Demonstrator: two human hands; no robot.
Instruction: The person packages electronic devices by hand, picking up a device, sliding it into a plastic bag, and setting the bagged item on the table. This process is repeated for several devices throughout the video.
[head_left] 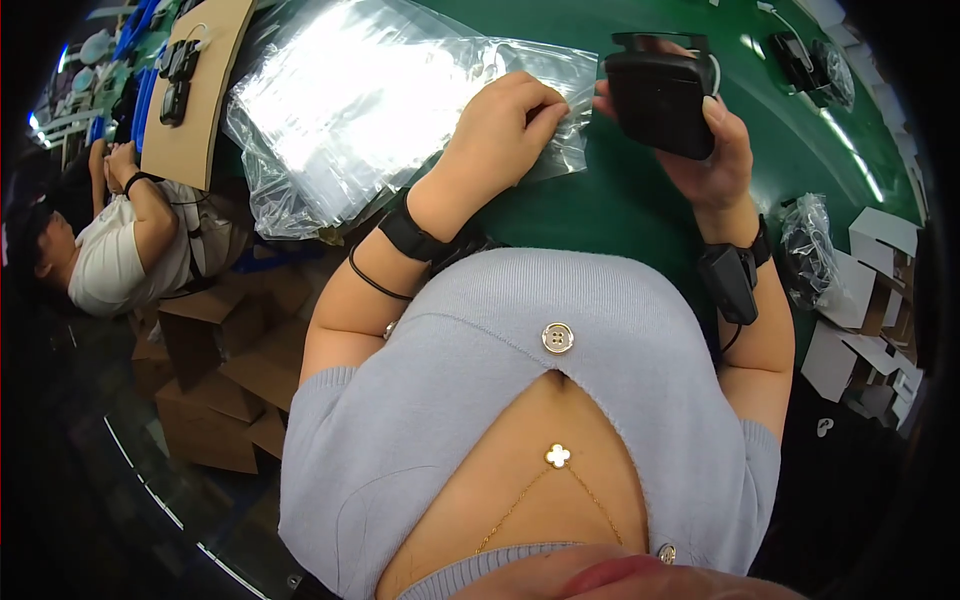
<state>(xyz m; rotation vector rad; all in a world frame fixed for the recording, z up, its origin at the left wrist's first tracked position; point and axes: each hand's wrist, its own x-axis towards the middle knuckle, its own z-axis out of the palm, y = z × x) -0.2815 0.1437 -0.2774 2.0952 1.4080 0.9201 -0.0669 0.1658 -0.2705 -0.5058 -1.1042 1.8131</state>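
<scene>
My left hand (510,125) is closed, thumb against the curled fingers, at the right end of a clear plastic bag (570,70). It seems to pinch the bag's edge. That bag lies over a pile of shiny clear bags (330,110) on the green table. To the right, my right hand (725,160) holds up a black, rounded, box-shaped device (660,95). The thumb presses its right side, and other fingertips show at its left edge. A short piece of white cable (714,75) shows behind the device. The device stands apart from the bag.
At the far left, black devices (178,80) lie on a cardboard sheet (215,90), near another person (125,235). A bagged black device with a cable (800,60) lies far right. Nearer are another bagged black item (808,250) and opened white boxes (865,280). Cardboard boxes (215,370) stand lower left.
</scene>
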